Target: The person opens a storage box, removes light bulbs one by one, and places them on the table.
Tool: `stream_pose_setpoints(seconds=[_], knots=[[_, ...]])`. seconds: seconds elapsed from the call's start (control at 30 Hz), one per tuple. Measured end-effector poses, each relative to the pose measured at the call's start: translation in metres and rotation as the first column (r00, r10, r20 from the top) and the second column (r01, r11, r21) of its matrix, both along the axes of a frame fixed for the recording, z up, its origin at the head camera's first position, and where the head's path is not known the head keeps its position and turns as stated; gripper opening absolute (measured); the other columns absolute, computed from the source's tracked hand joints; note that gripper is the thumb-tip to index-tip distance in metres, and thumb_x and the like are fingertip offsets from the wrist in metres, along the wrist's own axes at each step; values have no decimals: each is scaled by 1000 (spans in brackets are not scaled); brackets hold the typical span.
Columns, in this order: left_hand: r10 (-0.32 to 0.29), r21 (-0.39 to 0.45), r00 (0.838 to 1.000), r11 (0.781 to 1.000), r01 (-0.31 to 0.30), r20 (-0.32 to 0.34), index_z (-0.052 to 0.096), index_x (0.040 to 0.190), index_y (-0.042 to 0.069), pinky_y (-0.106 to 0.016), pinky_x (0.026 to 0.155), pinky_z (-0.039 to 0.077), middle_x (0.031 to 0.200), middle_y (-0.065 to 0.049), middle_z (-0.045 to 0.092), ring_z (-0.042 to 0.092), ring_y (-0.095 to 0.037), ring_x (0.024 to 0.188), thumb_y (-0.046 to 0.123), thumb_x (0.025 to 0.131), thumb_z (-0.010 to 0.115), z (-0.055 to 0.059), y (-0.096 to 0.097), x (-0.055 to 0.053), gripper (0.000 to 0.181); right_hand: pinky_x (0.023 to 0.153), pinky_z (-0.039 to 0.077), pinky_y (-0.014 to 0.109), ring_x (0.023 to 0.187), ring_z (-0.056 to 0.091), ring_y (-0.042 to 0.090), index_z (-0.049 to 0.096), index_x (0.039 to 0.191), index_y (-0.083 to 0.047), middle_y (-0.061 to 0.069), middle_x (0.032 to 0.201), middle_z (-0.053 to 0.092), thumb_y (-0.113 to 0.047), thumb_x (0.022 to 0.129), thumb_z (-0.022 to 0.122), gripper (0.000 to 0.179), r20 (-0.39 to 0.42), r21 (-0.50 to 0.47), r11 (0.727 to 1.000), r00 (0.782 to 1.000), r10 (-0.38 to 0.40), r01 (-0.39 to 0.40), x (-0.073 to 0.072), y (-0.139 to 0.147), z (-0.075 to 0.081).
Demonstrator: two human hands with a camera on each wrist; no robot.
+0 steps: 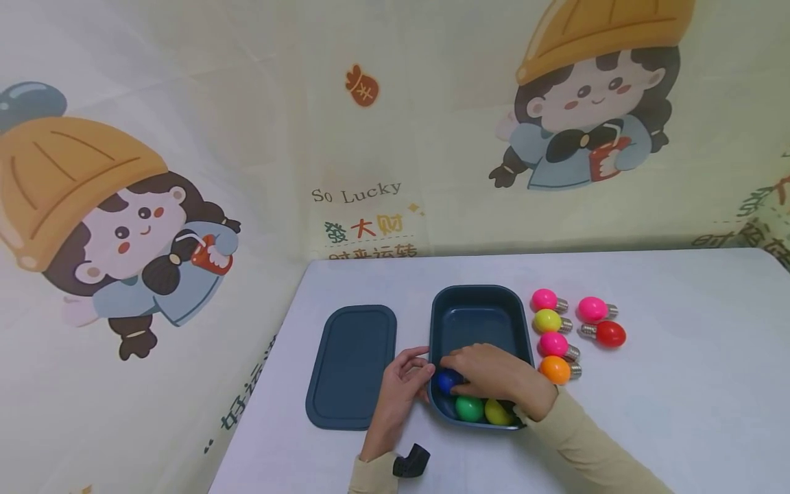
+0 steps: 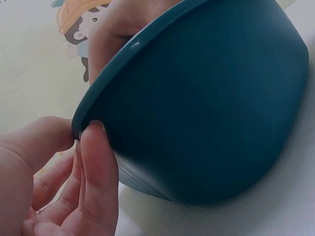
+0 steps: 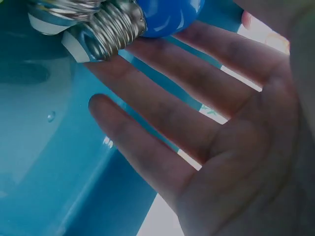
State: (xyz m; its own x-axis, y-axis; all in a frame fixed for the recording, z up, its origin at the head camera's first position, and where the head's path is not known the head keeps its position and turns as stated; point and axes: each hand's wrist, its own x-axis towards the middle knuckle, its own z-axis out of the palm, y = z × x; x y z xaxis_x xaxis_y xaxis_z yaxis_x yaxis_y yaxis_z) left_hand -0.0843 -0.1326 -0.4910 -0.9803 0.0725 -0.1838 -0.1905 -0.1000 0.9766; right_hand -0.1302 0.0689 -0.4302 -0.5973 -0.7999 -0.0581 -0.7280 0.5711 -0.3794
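A dark blue rectangular box (image 1: 481,302) stands on the white table. My left hand (image 1: 404,384) pinches its left rim; in the left wrist view the thumb and index finger (image 2: 98,162) meet at the lip. Inside the box, my right hand (image 1: 494,370) reaches over a blue light bulb (image 1: 447,381), with thumb and fingertips on either side of it. The bulb's metal screw base (image 3: 110,32) lies against the long, spread fingers (image 3: 152,108) in the right wrist view. A green bulb (image 1: 470,409) and a yellow-green bulb (image 1: 497,412) lie at the near end, their bases hidden.
Right of the box lie pink (image 1: 544,300), yellow (image 1: 546,321) and orange (image 1: 555,370) bulbs, with a red bulb (image 1: 611,335) and another pink bulb (image 1: 592,309) beyond. A flat dark blue lid (image 1: 352,367) lies to the left. Behind hangs a printed cloth (image 1: 444,151).
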Motion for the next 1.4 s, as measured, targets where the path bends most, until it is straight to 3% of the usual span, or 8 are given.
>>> stream_pose_setpoints(seconds=[0.47,0.67,1.2,1.4], knots=[[-2,0,1000,1000,2,-1,59,131,10,-23,56,53,101,-6,63,62,-13,76,23,92,73,-2,-1,2,43,81,58,37,87,66,15,68,118,-12,1,101,70,-31,87,76,37,-109,-40,999,994,5,-9,1,14,12],[8,4,1000,1000,-8,5,60,130,11,-23,57,53,101,-5,63,62,-13,75,23,91,73,-2,0,4,43,81,59,37,92,68,18,67,120,-11,2,104,71,-31,86,77,41,-133,-46,999,991,-20,14,5,28,24],[-12,-43,1000,999,11,-19,60,130,12,-24,57,52,102,-6,62,61,-12,74,25,91,73,1,-2,4,43,74,60,34,94,69,20,67,122,-13,3,108,69,-30,82,81,46,-101,-80,984,981,-165,158,13,67,43],[-18,-44,1000,999,17,-22,60,130,10,-23,57,52,101,-6,62,60,-11,73,25,91,73,3,-2,2,44,70,60,30,94,69,20,67,123,-13,5,111,69,-32,80,82,49,-136,-67,976,967,-214,207,19,85,46]])
